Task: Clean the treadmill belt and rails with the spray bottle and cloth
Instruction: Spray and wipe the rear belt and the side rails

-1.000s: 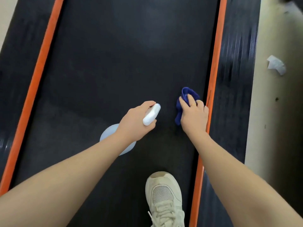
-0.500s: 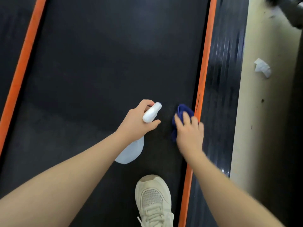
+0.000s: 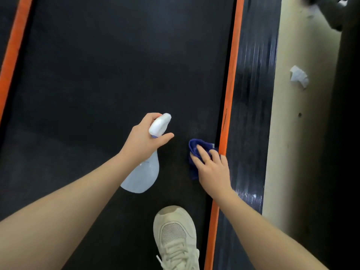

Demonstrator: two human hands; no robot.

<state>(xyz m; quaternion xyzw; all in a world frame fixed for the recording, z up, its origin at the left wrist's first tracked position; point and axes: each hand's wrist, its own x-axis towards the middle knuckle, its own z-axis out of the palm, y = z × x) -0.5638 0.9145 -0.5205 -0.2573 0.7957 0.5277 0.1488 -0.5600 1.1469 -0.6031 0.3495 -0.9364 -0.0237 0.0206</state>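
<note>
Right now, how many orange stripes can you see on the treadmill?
2. One orange stripe runs along the right edge of the black belt, beside the blue cloth. The other orange stripe runs along the left edge. Arms hide parts of both.

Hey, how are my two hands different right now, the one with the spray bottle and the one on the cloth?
The left hand grips the spray bottle by its neck, fingers curled, held above the belt. The right hand presses the blue cloth flat onto the belt with its fingers spread, beside the orange strip. Both are bare and reach forward over the belt.
</note>
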